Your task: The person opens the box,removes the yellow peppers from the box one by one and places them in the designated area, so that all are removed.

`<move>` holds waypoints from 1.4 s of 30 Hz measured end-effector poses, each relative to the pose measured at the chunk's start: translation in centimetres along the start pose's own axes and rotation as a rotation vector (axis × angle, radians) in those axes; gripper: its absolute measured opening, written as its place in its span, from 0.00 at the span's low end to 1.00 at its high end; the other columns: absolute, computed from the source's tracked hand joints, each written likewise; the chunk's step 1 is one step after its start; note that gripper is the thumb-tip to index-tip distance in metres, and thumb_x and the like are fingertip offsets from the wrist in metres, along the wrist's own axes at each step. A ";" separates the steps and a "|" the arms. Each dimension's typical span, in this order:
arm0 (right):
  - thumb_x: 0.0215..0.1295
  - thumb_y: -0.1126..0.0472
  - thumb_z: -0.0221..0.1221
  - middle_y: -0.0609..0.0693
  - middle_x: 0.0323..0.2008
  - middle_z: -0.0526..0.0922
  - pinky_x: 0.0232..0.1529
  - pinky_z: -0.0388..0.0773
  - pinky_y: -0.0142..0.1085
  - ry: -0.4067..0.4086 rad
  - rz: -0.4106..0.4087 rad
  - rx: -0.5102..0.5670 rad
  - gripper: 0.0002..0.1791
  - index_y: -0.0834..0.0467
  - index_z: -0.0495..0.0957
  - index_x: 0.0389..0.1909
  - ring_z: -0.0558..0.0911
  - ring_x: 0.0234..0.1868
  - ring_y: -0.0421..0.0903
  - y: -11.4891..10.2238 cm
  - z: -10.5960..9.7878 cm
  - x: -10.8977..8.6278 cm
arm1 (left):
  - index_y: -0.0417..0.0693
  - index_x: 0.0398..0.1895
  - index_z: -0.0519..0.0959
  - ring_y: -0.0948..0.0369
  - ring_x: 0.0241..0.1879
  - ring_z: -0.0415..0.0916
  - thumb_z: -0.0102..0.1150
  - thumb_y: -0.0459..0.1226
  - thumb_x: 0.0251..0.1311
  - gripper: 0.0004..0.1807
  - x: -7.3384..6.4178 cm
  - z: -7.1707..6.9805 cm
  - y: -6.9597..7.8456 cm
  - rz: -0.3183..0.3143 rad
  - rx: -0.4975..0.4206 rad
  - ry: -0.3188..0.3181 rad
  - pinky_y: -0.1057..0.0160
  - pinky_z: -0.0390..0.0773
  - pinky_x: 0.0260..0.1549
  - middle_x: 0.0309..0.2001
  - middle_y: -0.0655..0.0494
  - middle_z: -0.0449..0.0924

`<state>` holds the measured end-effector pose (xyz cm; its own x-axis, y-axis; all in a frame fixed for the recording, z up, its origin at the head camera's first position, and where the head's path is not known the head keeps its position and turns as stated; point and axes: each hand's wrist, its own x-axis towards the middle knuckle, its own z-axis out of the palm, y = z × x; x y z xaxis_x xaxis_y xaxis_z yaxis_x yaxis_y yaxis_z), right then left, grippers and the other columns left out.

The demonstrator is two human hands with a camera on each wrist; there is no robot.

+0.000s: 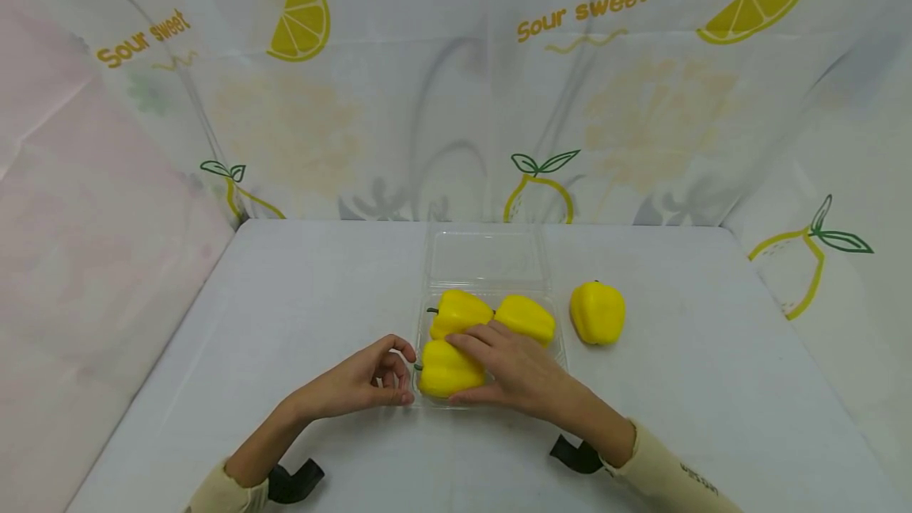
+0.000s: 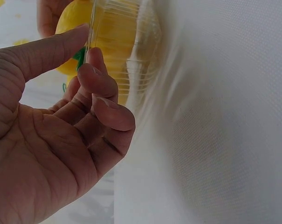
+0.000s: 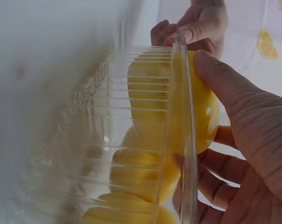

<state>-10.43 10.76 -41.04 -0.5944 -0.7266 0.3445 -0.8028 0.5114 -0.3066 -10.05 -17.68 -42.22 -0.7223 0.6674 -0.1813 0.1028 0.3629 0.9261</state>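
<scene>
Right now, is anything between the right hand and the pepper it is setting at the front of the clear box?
Nothing visible. The right hand already rests on the front pepper, fingers over its top and thumb at its near side. That pepper sits inside the clear box, beside two other peppers.

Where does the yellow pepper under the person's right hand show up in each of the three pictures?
Head: near pepper at lower centre, in the clear tray's front.
Left wrist: top, behind the tray's rim.
Right wrist: centre right, against the thumb.
Shared landmark: the tray's ribbed wall.
</scene>
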 end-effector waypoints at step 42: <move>0.55 0.31 0.64 0.44 0.53 0.77 0.51 0.76 0.40 -0.024 0.183 0.144 0.39 0.49 0.74 0.62 0.75 0.51 0.41 0.0 -1.9 -1.0 | 0.37 0.56 0.64 0.60 0.29 0.74 0.66 0.38 0.63 0.26 0.1 -0.2 0.0 -0.006 -0.011 -0.009 0.67 0.75 0.30 0.33 0.52 0.79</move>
<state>-9.97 12.38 -39.68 -0.7270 -0.6394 0.2504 -0.6655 0.5661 -0.4865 -10.23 -17.71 -42.18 -0.7167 0.6710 -0.1901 0.0904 0.3597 0.9287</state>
